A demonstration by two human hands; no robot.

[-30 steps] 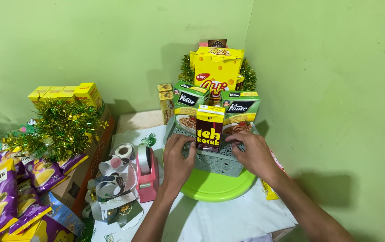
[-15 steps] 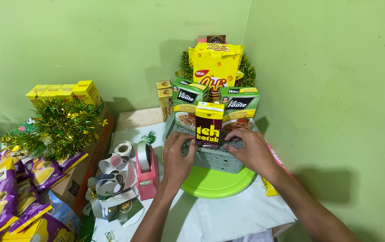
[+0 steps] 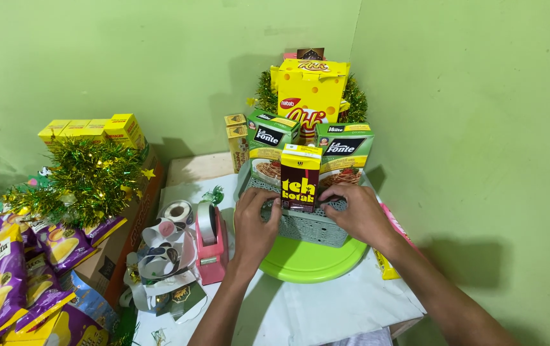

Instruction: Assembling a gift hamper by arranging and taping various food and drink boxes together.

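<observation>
A grey perforated basket (image 3: 310, 229) stands on a lime green round plate (image 3: 313, 263). It holds two green pasta boxes (image 3: 270, 146), a yellow snack box (image 3: 310, 93) with green tinsel behind, and a dark brown and yellow drink carton (image 3: 300, 177) at the front. My left hand (image 3: 255, 221) presses on the basket's left front rim, fingers next to the carton. At the right front rim my right hand (image 3: 355, 214) has its fingertips touching the carton's lower edge.
A pink tape dispenser (image 3: 211, 243) and rolls of ribbon (image 3: 163, 250) lie left of the plate. Green tinsel (image 3: 86, 179), yellow boxes (image 3: 95, 130) and purple snack bags (image 3: 12, 269) fill the left side. Green walls close in behind and at right.
Both hands have slid inward along the basket's front rim toward the drink carton. The basket and its boxes stay where they were.
</observation>
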